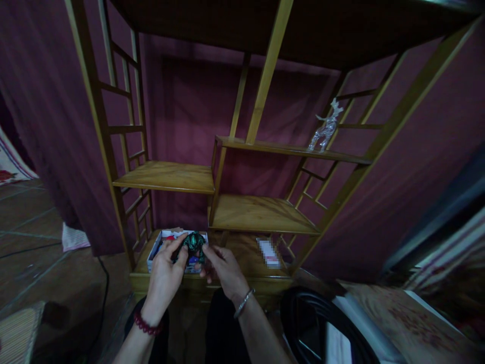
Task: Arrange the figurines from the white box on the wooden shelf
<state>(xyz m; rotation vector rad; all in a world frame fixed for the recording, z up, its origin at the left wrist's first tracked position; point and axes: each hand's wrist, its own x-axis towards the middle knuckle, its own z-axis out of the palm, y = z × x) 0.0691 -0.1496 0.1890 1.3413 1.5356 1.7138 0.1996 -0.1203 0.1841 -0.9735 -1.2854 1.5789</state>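
Between both hands is a small, shiny dark-green figure (194,241), whose exact kind I cannot make out. My left hand (166,265) grips its left side with thumb and fingers. On the other side, my right hand (224,267) pinches it, with some fingertips curled beneath. Just under the figure stands an open white box (152,258) on the lowest shelf. Red and blue items show inside the box, partly covered by my hands and the figure.
The wooden shelf unit (261,212) has stepped levels. A clear deer figurine (325,129) stands on its upper right shelf. A blurred white item (269,253) lies on the lowest shelf. Black coiled tubing (291,313) sits at lower right, and a dark cable (105,288) crosses the floor.
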